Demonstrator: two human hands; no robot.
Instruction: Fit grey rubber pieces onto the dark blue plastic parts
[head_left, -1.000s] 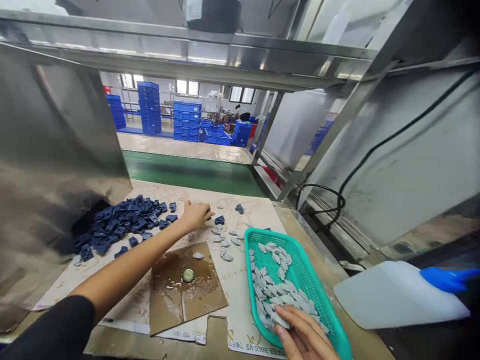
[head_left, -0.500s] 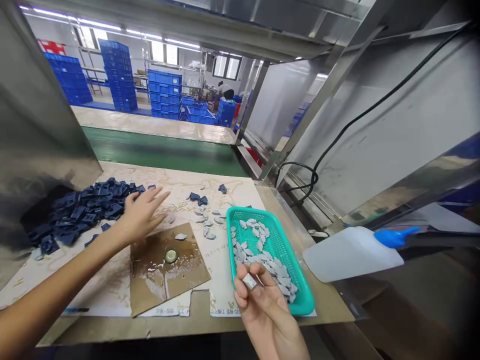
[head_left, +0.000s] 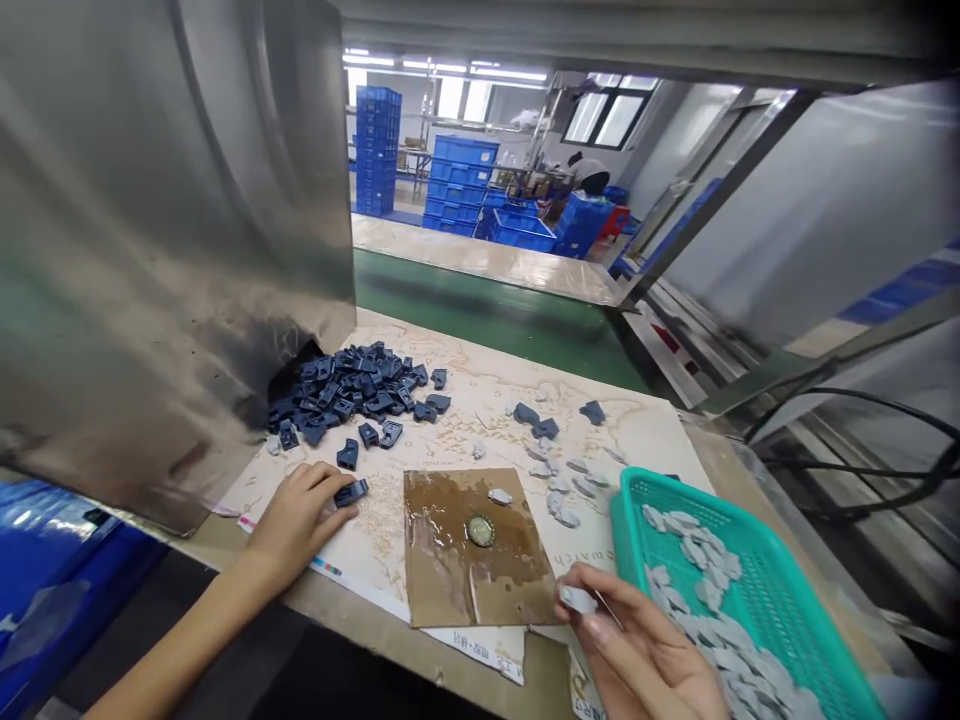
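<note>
My left hand (head_left: pixel 306 515) pinches a small dark blue plastic part (head_left: pixel 350 492) between thumb and fingers, low over the left of the table. A heap of similar dark blue parts (head_left: pixel 360 385) lies just beyond it. With thumb and fingertips, my right hand (head_left: pixel 637 635) grips a small pale grey leaf-shaped piece (head_left: pixel 578 599), beside the green plastic basket (head_left: pixel 814 580), which holds many such pieces. Between my hands lies a wet brown board (head_left: pixel 442 590); a round cap-like disc (head_left: pixel 480 531) and one grey piece (head_left: pixel 499 496) rest on it.
Several loose grey pieces (head_left: pixel 559 500) and dark blue parts (head_left: pixel 592 411) lie beyond the board. A metal panel (head_left: pixel 172 260) walls off the left, and a green belt (head_left: pixel 480 315) runs along the back. Stacked blue crates (head_left: pixel 459 180) and a bent-over person (head_left: pixel 589 172) are farther off.
The view has swung left. My left hand was spread near the heap; it has drawn back and closed on a dark blue part. My right hand keeps its grey piece.
</note>
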